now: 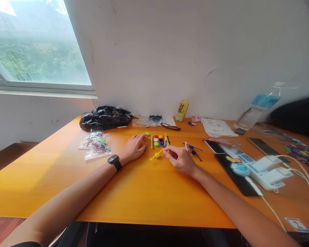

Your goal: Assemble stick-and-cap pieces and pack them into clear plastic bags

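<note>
My right hand (179,158) pinches one end of a yellow stick-and-disc piece (156,155) that lies on the orange table (144,192). My left hand (134,147), with a black watch on its wrist, rests on the table with fingers loosely curled. Its fingertips are near a small green piece (146,133). Between the hands lies a cluster of several coloured discs and sticks (159,141). A blue and black stick assembly (193,149) lies just right of my right hand.
A black plastic bag (104,118) and clear bags of coloured parts (95,144) sit at the left. A yellow bottle (181,110), papers (216,127), a water bottle (257,109), phones (214,146), and a power strip with chargers (257,168) fill the right side.
</note>
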`<action>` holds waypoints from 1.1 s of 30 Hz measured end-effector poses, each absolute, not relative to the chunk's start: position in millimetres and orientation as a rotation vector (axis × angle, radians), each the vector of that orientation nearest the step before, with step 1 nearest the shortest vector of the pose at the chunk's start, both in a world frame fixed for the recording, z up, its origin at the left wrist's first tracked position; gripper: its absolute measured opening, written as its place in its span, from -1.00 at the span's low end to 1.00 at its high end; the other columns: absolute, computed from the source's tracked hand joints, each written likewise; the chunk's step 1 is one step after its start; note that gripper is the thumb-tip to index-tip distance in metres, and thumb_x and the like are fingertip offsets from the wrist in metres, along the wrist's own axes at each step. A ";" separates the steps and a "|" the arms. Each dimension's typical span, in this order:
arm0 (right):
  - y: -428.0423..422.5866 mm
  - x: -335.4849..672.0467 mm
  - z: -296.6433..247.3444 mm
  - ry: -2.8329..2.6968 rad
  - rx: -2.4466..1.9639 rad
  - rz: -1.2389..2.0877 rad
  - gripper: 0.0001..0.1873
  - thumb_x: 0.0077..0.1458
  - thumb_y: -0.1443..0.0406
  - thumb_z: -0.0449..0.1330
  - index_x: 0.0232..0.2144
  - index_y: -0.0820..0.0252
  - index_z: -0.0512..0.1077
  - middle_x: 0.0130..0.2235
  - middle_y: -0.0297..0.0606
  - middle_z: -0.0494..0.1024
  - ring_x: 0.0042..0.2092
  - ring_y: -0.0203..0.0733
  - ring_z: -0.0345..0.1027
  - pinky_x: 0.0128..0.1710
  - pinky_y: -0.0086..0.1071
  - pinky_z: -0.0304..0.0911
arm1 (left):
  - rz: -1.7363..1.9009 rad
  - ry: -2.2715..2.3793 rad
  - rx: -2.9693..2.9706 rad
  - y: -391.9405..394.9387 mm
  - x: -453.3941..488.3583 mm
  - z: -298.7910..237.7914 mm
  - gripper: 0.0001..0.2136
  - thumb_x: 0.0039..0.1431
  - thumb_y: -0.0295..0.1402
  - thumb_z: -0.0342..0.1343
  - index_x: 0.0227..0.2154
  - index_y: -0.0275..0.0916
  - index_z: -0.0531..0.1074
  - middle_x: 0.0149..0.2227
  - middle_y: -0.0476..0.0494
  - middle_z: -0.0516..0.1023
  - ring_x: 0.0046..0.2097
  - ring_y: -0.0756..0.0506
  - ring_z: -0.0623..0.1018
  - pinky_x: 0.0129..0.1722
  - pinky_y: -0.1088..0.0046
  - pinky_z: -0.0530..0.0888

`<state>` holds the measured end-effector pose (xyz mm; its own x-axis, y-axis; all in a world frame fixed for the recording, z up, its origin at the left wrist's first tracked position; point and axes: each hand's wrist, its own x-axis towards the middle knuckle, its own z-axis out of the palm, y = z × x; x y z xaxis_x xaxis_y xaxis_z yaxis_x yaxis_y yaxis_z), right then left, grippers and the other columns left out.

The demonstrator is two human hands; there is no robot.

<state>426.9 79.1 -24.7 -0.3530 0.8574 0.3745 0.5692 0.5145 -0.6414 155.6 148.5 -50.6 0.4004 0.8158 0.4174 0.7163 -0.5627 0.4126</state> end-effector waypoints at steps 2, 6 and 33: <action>77.4 426.6 -23.9 -2.095 -1.159 0.495 -0.73 0.40 0.10 0.14 -0.23 0.10 0.54 -0.55 -0.42 0.33 -0.51 -0.28 0.16 -0.47 -0.38 0.01 | 0.863 1.388 2.512 147.9 156.4 -49.6 -0.62 0.37 -0.32 0.07 0.21 -0.19 0.38 0.14 -0.27 0.56 0.15 -0.30 0.50 0.15 0.10 0.44; 76.2 426.8 -22.8 -2.117 -1.158 0.464 -0.71 0.40 0.09 0.13 -0.23 0.12 0.54 -0.55 -0.42 0.36 -0.51 -0.29 0.18 -0.45 -0.39 0.03 | 0.854 1.422 2.559 146.8 158.0 -46.8 -0.66 0.32 -0.35 0.10 0.14 -0.17 0.44 0.01 -0.23 0.59 0.03 -0.27 0.53 0.08 0.16 0.45; 78.3 428.6 -21.7 -2.156 -1.270 0.394 -0.61 0.44 0.08 0.09 0.12 0.08 0.53 -0.44 -0.36 0.48 -0.42 -0.21 0.33 -0.37 -0.37 0.17 | 1.584 0.729 2.437 106.4 191.6 -27.9 -0.88 0.41 -0.37 0.21 -0.06 -0.17 0.56 -0.08 -0.19 0.64 -0.04 -0.11 0.64 0.01 0.32 0.60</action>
